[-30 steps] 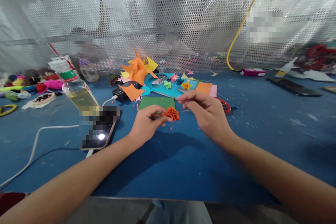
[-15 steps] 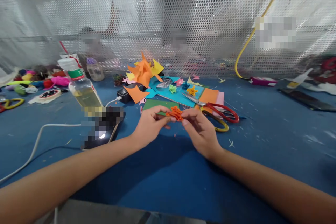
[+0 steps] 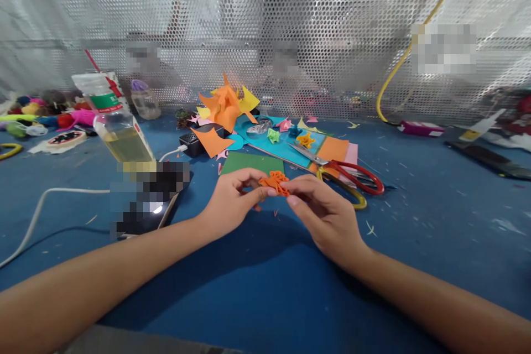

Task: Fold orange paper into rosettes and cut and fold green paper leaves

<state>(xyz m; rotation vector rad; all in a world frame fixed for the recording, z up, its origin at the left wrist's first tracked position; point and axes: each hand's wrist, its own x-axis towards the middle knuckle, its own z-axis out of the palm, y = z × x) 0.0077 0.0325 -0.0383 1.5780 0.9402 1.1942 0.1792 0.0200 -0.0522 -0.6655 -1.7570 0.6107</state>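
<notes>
An orange folded paper flower (image 3: 275,181) with curled, ruffled edges is held up between my hands over the blue table. My left hand (image 3: 237,194) pinches its left side between thumb and fingers. On the other side, the thumb and fingertips of my right hand (image 3: 326,207) close on the flower's right edge. Just behind the hands lies a green paper sheet (image 3: 253,163). Scissors (image 3: 352,174) with red and yellow handles rest beyond my right hand, on orange and pink paper. Small folded flowers, among them a yellow one (image 3: 306,140) and a green one (image 3: 273,135), sit on a blue sheet (image 3: 265,146).
To the left, a bottle of yellowish liquid (image 3: 124,138) stands by a phone (image 3: 155,204) with a white cable (image 3: 62,191). Orange paper pieces (image 3: 226,105) are heaped near a black box (image 3: 193,144). A perforated metal screen (image 3: 232,22) closes off the back. Another phone (image 3: 485,157) lies right.
The view has shifted slightly. Both hands stay on the orange paper flower, which has turned a little so more of its folded left side shows.
</notes>
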